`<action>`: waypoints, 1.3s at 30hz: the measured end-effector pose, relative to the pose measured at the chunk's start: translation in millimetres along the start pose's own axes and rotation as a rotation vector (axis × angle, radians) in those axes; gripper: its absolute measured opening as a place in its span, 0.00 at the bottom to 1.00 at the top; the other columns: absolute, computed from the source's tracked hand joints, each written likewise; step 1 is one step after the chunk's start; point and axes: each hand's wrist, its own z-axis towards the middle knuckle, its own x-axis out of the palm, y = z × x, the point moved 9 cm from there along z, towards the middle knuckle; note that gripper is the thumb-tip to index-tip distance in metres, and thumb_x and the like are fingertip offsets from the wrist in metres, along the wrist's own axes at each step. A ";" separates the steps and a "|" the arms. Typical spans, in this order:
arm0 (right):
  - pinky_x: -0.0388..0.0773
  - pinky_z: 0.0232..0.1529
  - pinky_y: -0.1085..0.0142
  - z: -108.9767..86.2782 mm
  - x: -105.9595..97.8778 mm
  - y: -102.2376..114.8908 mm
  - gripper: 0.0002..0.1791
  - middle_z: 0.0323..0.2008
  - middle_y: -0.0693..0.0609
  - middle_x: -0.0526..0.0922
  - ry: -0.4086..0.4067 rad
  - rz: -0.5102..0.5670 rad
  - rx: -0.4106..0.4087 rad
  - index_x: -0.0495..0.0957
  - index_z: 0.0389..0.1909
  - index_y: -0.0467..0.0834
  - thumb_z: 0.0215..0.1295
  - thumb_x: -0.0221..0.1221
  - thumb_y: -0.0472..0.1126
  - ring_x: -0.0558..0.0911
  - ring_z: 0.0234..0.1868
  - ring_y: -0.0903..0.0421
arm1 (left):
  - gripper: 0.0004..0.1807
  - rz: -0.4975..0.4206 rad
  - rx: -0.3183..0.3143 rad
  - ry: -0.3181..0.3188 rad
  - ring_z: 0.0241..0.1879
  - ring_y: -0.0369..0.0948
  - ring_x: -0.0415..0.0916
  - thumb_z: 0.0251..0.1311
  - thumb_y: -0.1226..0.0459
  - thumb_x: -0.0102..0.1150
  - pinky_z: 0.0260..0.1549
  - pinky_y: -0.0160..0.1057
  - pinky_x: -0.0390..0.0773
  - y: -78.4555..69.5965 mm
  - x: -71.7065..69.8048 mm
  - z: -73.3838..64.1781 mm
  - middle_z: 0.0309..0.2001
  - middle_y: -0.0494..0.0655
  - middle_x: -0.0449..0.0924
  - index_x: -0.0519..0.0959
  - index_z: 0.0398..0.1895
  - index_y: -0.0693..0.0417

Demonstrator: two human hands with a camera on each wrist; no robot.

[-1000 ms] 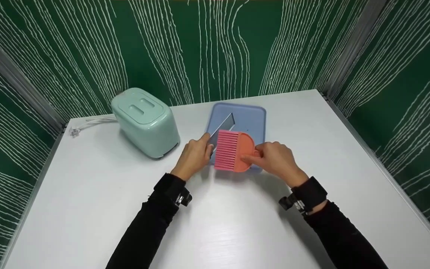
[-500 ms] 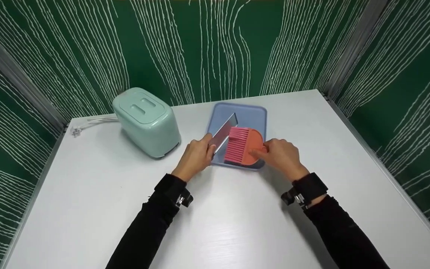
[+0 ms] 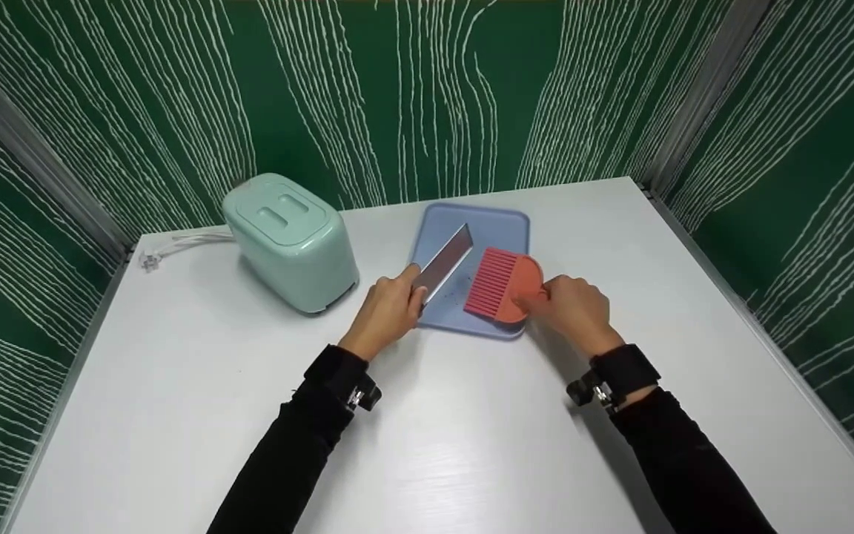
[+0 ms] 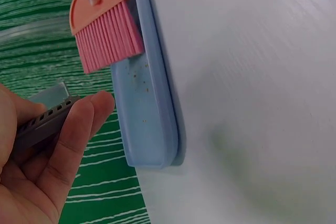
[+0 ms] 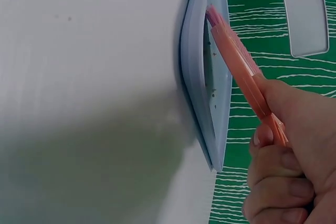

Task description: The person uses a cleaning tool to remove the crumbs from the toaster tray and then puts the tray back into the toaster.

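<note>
My left hand (image 3: 384, 315) grips one end of a thin, flat metal crumb tray (image 3: 448, 261), tilted on edge above the blue tray (image 3: 505, 221). A small orange brush with pink bristles (image 3: 501, 285) is in my right hand (image 3: 577, 313), pinched by its short handle with the thumb on the orange back. The brush is over the right front part of the blue tray, apart from the metal one. Small dark crumbs (image 4: 137, 81) lie scattered on the blue tray. The crumb tray (image 5: 305, 17) shows its smooth face in the right wrist view.
A mint-green toaster (image 3: 290, 241) stands at the back left of the white table (image 3: 427, 445), its cord and plug (image 3: 150, 261) behind it. Green walls with white lines (image 3: 457, 104) enclose the back and sides. A few specks (image 5: 70, 19) lie on the table.
My right hand has moved the brush to the right, away from the crumb tray. The crumb tray has turned slightly, and crumbs on the blue tray now show between them.
</note>
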 end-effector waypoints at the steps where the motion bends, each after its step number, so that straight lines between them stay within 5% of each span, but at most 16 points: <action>1: 0.61 0.21 0.63 -0.4 -1.6 -0.1 0.34 0.14 0.57 0.66 -0.006 0.007 -0.003 0.67 0.12 0.52 0.66 0.66 0.70 0.71 0.23 0.54 | 0.06 -0.003 0.004 -0.005 0.30 0.57 0.86 0.79 0.64 0.56 0.32 0.57 0.84 0.7 -0.7 -0.3 0.27 0.57 0.84 0.74 0.46 0.59; 8: 0.61 0.23 0.63 -0.2 -12.0 -6.5 0.33 0.14 0.57 0.68 -0.041 0.052 0.009 0.71 0.15 0.50 0.68 0.64 0.69 0.71 0.23 0.54 | 0.05 -0.022 -0.003 -0.013 0.29 0.55 0.87 0.79 0.64 0.56 0.32 0.55 0.84 3.0 -1.9 -1.5 0.25 0.54 0.84 0.73 0.44 0.58; 15: 0.69 0.28 0.61 0.6 -21.1 -20.2 0.27 0.28 0.47 0.86 -0.123 0.107 0.031 0.83 0.34 0.46 0.70 0.62 0.68 0.81 0.30 0.48 | 0.06 -0.031 -0.020 0.001 0.30 0.57 0.89 0.79 0.64 0.56 0.32 0.55 0.86 4.3 1.2 -2.3 0.26 0.54 0.86 0.73 0.44 0.57; 24: 0.69 0.32 0.60 4.1 -29.6 -53.1 0.31 0.32 0.45 0.82 -0.121 0.232 0.138 0.79 0.39 0.41 0.76 0.57 0.68 0.79 0.34 0.47 | 0.06 -0.080 -0.035 0.005 0.27 0.52 0.90 0.80 0.64 0.55 0.32 0.52 0.87 7.3 4.7 -4.0 0.27 0.53 0.88 0.73 0.44 0.58; 31: 0.71 0.41 0.56 9.4 -28.1 -77.6 0.23 0.38 0.40 0.77 -0.096 0.294 0.182 0.70 0.39 0.39 0.84 0.45 0.56 0.78 0.42 0.42 | 0.05 -0.126 -0.050 0.012 0.22 0.44 0.88 0.80 0.65 0.55 0.27 0.42 0.87 11.5 8.9 -6.1 0.26 0.51 0.88 0.74 0.44 0.59; 36: 0.75 0.50 0.52 12.2 -18.8 -92.5 0.23 0.49 0.31 0.78 -0.028 0.337 0.212 0.70 0.50 0.32 0.84 0.38 0.49 0.78 0.50 0.38 | 0.05 -0.158 -0.055 0.007 0.21 0.43 0.88 0.79 0.66 0.56 0.25 0.39 0.86 12.3 10.4 -6.8 0.25 0.50 0.87 0.74 0.43 0.59; 39: 0.76 0.48 0.54 13.1 -17.3 -96.1 0.21 0.48 0.32 0.78 -0.020 0.330 0.212 0.70 0.49 0.32 0.84 0.38 0.46 0.78 0.48 0.40 | 0.05 -0.178 -0.061 0.007 0.20 0.43 0.87 0.79 0.67 0.56 0.25 0.39 0.86 12.2 10.4 -7.0 0.25 0.51 0.87 0.73 0.42 0.59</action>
